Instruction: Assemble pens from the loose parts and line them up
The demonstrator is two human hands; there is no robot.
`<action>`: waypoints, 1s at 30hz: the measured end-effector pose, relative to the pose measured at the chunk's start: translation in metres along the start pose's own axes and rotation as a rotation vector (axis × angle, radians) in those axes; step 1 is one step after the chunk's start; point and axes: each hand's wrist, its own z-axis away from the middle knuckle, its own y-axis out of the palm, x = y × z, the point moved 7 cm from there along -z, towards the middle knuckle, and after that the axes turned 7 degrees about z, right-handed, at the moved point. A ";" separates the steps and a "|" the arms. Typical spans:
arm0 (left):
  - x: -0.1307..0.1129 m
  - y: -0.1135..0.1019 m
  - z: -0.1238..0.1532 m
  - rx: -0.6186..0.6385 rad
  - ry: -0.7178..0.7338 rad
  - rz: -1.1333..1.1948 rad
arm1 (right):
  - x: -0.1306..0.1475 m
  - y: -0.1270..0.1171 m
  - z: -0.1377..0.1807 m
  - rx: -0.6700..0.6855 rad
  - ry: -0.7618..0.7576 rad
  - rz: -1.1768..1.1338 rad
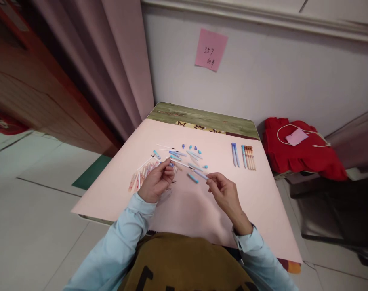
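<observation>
My left hand (157, 182) is closed in a pinch on a small blue pen part (171, 164) above the pink sheet (184, 202). My right hand (224, 192) is closed on a pale blue pen barrel (201, 174), from which a thin white refill (181, 163) sticks out toward the left hand. Loose pen parts, blue barrels, caps and white refills (184, 154), lie scattered just beyond both hands. A heap of pink-orange barrels (140, 176) lies left of my left hand. A neat row of whole pens (243, 157), blue and orange, rests at the far right of the sheet.
The pink sheet covers a small table (202, 117) set against a white wall with a pink sticky note (211, 49). A red cloth (301, 151) with a white cable lies on a seat to the right. Curtains (111, 64) hang at the left.
</observation>
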 end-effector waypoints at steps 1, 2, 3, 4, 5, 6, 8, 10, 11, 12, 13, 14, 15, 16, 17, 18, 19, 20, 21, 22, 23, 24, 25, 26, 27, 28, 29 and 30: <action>-0.001 0.000 0.000 -0.001 0.004 -0.002 | 0.000 -0.001 0.000 -0.002 0.000 0.001; -0.002 0.000 0.000 -0.003 0.009 -0.002 | 0.001 -0.001 0.001 -0.007 0.000 0.002; -0.003 0.000 0.001 -0.005 0.012 -0.001 | 0.001 -0.002 0.001 -0.011 0.002 0.003; -0.003 0.000 0.001 -0.004 0.013 0.000 | 0.001 -0.003 0.001 -0.017 0.005 0.001; -0.004 0.000 0.001 -0.004 0.010 0.001 | 0.001 -0.004 0.002 -0.021 0.008 -0.002; -0.004 0.000 0.002 -0.001 0.008 0.001 | 0.001 -0.004 0.002 -0.023 0.010 -0.006; -0.002 0.001 0.002 0.003 0.002 -0.002 | 0.001 -0.004 0.002 -0.020 0.008 -0.014; 0.001 0.001 0.003 -0.001 -0.007 -0.008 | 0.002 -0.003 0.001 -0.011 0.006 -0.015; 0.003 0.001 0.003 -0.006 -0.012 -0.010 | 0.001 -0.002 0.001 -0.006 0.007 -0.019; 0.005 0.001 0.003 -0.010 -0.019 -0.014 | 0.001 -0.001 0.000 -0.001 0.010 -0.027; 0.008 0.001 0.003 -0.014 -0.025 -0.019 | 0.000 0.000 0.000 0.007 0.012 -0.043; 0.010 0.001 0.004 -0.016 -0.029 -0.026 | -0.001 0.002 -0.001 0.017 0.015 -0.065; 0.012 0.001 0.004 -0.017 -0.029 -0.034 | -0.003 0.003 -0.002 0.030 0.019 -0.093; 0.014 0.002 0.004 -0.019 -0.028 -0.044 | -0.005 0.005 -0.003 0.046 0.026 -0.122; 0.015 0.002 0.004 -0.020 -0.026 -0.055 | -0.008 0.007 -0.004 0.066 0.036 -0.151; 0.016 0.003 0.004 -0.021 -0.020 -0.067 | -0.011 0.008 -0.004 0.088 0.051 -0.179; 0.017 0.003 0.004 -0.021 -0.013 -0.079 | -0.014 0.010 -0.005 0.108 0.070 -0.205; 0.018 0.004 0.004 -0.017 -0.007 -0.094 | -0.017 0.011 -0.005 0.125 0.089 -0.229; 0.018 0.004 0.003 -0.010 -0.002 -0.110 | -0.019 0.011 -0.004 0.140 0.106 -0.250; 0.018 0.005 0.003 -0.001 -0.001 -0.131 | -0.020 0.011 -0.004 0.152 0.123 -0.266; 0.018 0.005 0.003 0.011 -0.002 -0.153 | -0.022 0.010 -0.003 0.164 0.137 -0.276; 0.018 0.006 0.003 0.021 -0.006 -0.176 | -0.022 0.010 -0.003 0.177 0.151 -0.279; 0.018 0.006 0.002 0.029 -0.009 -0.197 | -0.023 0.011 -0.002 0.191 0.164 -0.277; 0.018 0.006 0.002 0.036 -0.011 -0.213 | -0.023 0.011 -0.001 0.204 0.175 -0.275; 0.018 0.005 0.002 0.041 -0.010 -0.223 | -0.023 0.012 -0.001 0.214 0.182 -0.273; 0.017 0.005 0.001 0.043 -0.010 -0.228 | -0.023 0.012 -0.001 0.218 0.186 -0.274; 0.017 0.004 0.001 0.041 -0.008 -0.228 | -0.023 0.012 -0.001 0.217 0.185 -0.277; 0.016 0.003 0.001 0.038 -0.007 -0.225 | -0.023 0.013 -0.001 0.214 0.182 -0.279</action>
